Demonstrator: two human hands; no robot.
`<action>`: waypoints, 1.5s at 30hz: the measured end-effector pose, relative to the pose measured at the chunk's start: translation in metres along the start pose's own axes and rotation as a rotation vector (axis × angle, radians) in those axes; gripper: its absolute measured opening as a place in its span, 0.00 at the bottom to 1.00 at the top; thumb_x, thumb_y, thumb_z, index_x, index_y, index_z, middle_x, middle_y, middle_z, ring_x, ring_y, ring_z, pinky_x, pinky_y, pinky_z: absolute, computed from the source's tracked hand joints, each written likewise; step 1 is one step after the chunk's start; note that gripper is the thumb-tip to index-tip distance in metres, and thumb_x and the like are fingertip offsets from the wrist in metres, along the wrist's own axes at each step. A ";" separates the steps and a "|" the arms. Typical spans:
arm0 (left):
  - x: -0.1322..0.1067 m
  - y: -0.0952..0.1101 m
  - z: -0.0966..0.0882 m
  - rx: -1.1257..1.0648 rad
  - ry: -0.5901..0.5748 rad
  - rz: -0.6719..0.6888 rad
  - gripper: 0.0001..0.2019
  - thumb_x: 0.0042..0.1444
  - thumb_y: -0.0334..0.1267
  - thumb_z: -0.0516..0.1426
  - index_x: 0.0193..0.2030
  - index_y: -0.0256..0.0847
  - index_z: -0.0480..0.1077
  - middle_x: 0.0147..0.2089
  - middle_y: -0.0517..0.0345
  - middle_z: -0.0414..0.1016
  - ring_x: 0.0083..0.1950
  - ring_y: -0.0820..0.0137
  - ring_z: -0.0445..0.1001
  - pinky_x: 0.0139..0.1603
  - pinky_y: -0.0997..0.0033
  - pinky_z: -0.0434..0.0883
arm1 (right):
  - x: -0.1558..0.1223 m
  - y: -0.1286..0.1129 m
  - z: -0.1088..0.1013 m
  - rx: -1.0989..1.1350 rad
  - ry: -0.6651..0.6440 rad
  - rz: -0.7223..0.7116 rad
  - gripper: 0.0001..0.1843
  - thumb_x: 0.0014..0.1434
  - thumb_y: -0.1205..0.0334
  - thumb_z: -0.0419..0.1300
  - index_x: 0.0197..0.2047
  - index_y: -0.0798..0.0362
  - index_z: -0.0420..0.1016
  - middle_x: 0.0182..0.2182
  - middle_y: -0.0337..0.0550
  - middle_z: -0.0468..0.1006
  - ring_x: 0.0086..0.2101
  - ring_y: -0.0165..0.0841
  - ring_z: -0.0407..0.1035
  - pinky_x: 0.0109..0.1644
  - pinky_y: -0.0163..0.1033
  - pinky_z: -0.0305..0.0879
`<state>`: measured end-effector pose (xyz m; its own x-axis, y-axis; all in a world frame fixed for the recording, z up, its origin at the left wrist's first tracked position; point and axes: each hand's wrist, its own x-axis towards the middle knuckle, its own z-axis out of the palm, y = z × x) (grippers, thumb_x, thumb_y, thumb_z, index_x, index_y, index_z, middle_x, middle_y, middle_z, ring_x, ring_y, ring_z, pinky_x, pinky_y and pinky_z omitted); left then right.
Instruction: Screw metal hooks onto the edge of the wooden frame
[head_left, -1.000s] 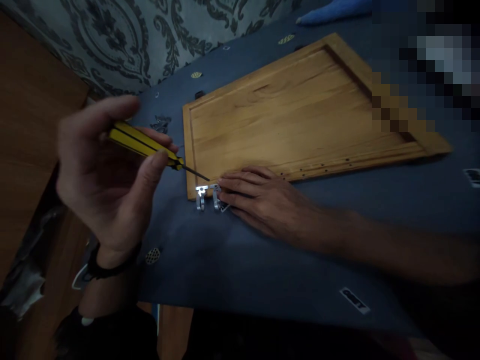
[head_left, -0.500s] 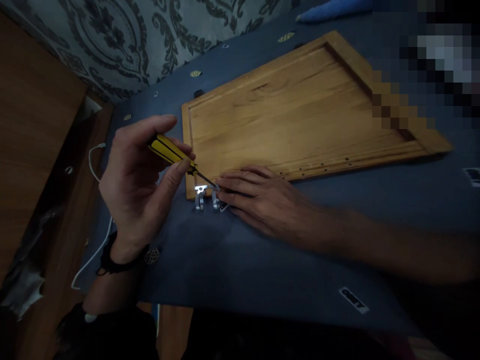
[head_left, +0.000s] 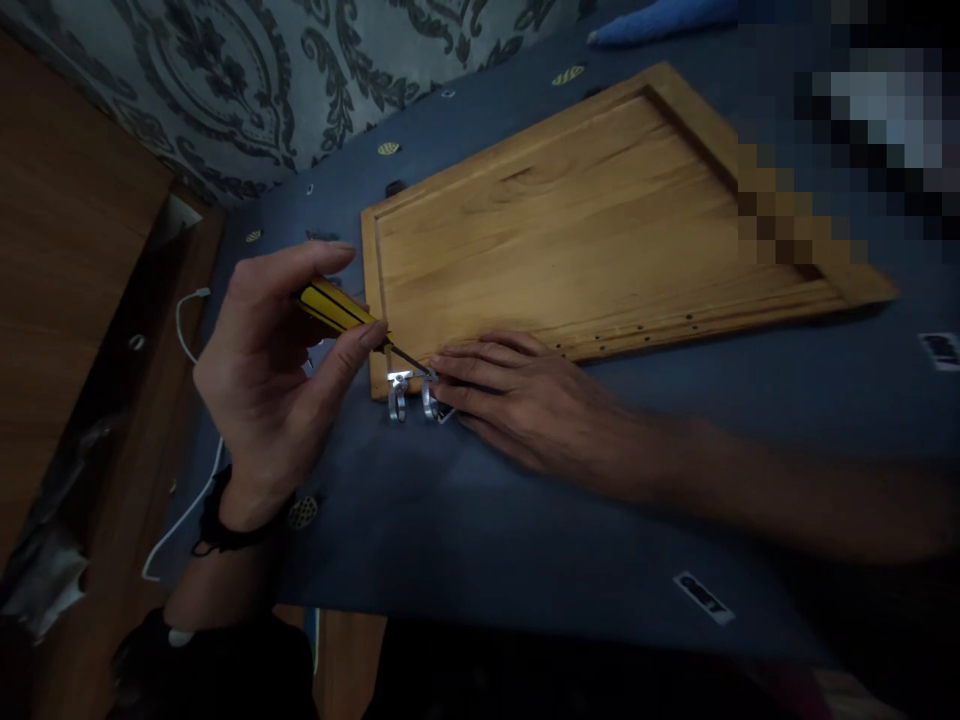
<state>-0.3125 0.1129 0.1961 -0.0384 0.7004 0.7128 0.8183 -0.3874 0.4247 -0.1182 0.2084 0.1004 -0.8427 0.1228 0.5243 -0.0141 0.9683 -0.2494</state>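
1 screwdriver (head_left: 330, 308), pinched in the left hand (head_left: 262, 375), no longer hovers but meets the metal fitting (head_left: 400, 378) beside the flat, outstretched right hand (head_left: 517, 400), seemingly seated for turning.

The left hand (head_left: 259, 365) and right hand (head_left: 517, 395) are bare. The left wrist (head_left: 251, 500) is circled by a black band (head_left: 225, 525), from whose outer edge a small, thin loop (head_left: 198, 549) is extended. Lower down, the left forearm (head_left: 214, 590) is covered by a black sleeve (head_left: 217, 670), marked near its edge by one small, pale, rounded spot (head_left: 180, 636). The right forearm (head_left: 750, 480) is left uncovered; below it, details are lost in deep shadow.
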 end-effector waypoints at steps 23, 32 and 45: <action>0.011 -0.014 -0.020 -0.058 0.017 0.123 0.23 0.58 0.32 0.69 0.59 0.53 0.76 0.57 0.62 0.75 0.46 0.63 0.82 0.44 0.53 0.85 | 0.000 0.001 0.001 0.043 0.011 0.015 0.19 0.74 0.65 0.51 0.62 0.54 0.76 0.58 0.49 0.80 0.60 0.42 0.72 0.65 0.54 0.67; 0.000 -0.001 -0.007 -0.127 -0.059 -0.046 0.21 0.61 0.34 0.67 0.59 0.57 0.74 0.56 0.62 0.75 0.48 0.68 0.82 0.48 0.66 0.84 | 0.001 0.000 0.000 0.014 0.021 -0.005 0.18 0.73 0.65 0.52 0.60 0.57 0.77 0.58 0.50 0.81 0.59 0.43 0.72 0.64 0.54 0.68; 0.000 -0.002 -0.007 -0.147 -0.106 -0.072 0.23 0.61 0.29 0.66 0.60 0.55 0.75 0.55 0.62 0.75 0.49 0.69 0.82 0.49 0.67 0.85 | 0.001 0.001 0.002 -0.001 0.017 0.006 0.19 0.75 0.64 0.50 0.59 0.55 0.78 0.57 0.49 0.81 0.59 0.42 0.72 0.63 0.54 0.68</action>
<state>-0.3181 0.1096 0.1993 -0.0269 0.7859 0.6178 0.7225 -0.4119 0.5553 -0.1200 0.2087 0.0993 -0.8332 0.1319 0.5370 -0.0090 0.9677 -0.2518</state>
